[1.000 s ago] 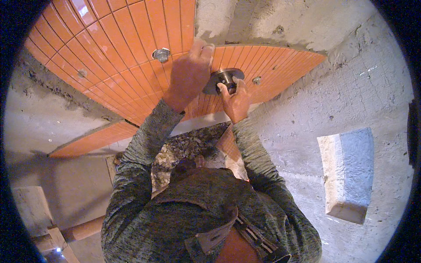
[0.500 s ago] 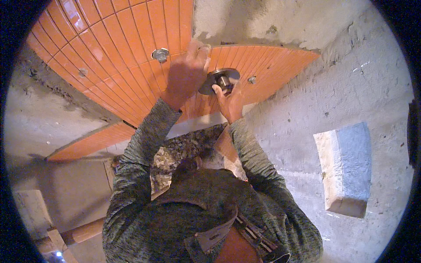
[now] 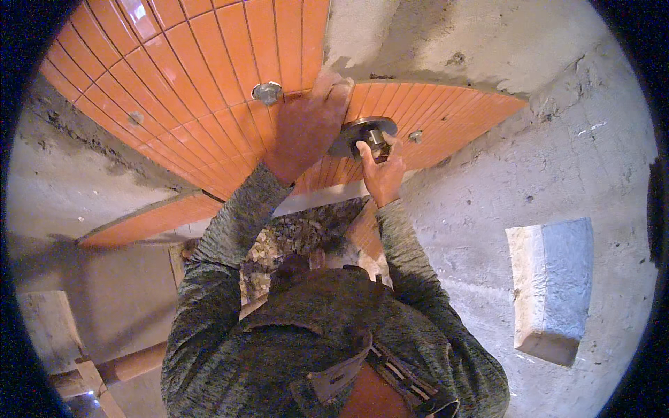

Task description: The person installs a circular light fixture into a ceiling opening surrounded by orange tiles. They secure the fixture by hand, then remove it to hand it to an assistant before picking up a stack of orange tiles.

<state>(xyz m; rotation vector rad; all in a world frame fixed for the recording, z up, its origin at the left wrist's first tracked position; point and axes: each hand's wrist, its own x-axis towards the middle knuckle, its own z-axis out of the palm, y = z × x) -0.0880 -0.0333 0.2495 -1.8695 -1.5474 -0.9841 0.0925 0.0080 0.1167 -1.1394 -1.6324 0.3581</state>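
My right hand is closed on a short shiny metal cylinder, with the thumb on its near side. Behind the cylinder is a round dark metal disc, set close against the orange tiled wall. I cannot tell whether the disc touches the tiles. My left hand is just left of the disc, in front of the tile corner. Its fingers are bent and held together, and their tips and anything in them are hidden. A grey pipe fitting pokes through a tile hole beside my left hand.
Right of the disc, a smaller grey fitting sticks out of the tiles. Bare plaster borders the tiles above. A deep recess opens in the rough right wall. Rubble lies below my forearms, and wooden boards stand at lower left.
The whole view has shifted a little, so the wall and both hands appear farther right and lower. My right hand keeps its grip on the cylinder; my left hand stays beside the disc.
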